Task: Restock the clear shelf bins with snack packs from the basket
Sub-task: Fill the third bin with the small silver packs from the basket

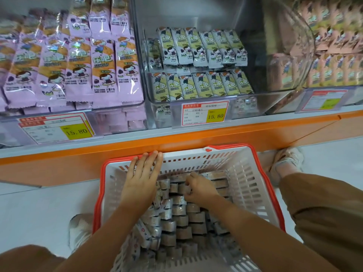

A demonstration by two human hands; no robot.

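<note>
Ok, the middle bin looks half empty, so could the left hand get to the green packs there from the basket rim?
Probably yes. The left hand lies open on the basket rim, holding nothing; the green packs sit just beyond, above the orange shelf edge, with nothing visibly between.

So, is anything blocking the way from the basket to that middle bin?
Nothing visible blocks it. The right hand grips snack packs in the basket. Only the middle bin's clear front wall, with its price tag, intervenes; packs must go over it.
</note>
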